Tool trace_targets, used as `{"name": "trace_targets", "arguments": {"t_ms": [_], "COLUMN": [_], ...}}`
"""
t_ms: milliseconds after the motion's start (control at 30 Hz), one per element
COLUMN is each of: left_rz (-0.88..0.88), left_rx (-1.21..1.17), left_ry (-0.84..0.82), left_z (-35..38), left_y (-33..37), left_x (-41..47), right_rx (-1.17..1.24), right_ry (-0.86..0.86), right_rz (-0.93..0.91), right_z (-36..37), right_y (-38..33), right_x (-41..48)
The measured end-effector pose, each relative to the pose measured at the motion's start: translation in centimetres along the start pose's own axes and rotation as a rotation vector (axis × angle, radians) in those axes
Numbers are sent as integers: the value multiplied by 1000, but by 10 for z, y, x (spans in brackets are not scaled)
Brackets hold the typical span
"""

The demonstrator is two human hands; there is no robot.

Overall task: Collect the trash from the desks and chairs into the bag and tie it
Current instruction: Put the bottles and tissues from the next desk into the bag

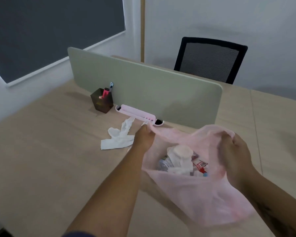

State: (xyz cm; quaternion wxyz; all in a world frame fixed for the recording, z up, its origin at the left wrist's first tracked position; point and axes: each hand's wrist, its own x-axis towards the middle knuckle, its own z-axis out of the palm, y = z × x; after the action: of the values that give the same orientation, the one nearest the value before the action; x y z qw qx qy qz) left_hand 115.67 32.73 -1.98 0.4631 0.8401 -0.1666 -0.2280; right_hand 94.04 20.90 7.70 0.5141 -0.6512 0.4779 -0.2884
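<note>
One pink bag [203,194] — left hand [143,135] and right hand [232,147] fingers grip it — one tissue [117,140] beside.

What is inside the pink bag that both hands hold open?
Inside the pink bag lie crumpled white tissue, a clear plastic bottle and a red-and-white wrapper. The left hand and right hand pinch its rim. Anything beneath these pieces is covered and cannot be seen.
</note>
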Motion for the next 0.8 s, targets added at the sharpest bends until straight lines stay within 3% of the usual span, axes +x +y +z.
{"name": "trace_targets", "arguments": {"t_ms": [67,167,300,500,667,800], "left_rz": [22,-4,-122,78,313,295], "left_rx": [175,580,760,862,984,1004], "left_ry": [-131,-23,8,-70,11,-58], "left_z": [-14,-38,-46,-7,15,21], "left_y": [-6,-44,-101,-115,-101,-93], "left_x": [23,54,76,86,92,93], "right_rx": [-24,-96,-328,-533,-541,-480], "right_ry": [35,120,259,236,219,175], "right_rz": [-7,-37,-93,-79,-80,-94], "right_z": [5,4,-20,-49,-22,-5], "right_y": [5,20,48,79,55,53], "right_x": [8,19,37,53,41,38]}}
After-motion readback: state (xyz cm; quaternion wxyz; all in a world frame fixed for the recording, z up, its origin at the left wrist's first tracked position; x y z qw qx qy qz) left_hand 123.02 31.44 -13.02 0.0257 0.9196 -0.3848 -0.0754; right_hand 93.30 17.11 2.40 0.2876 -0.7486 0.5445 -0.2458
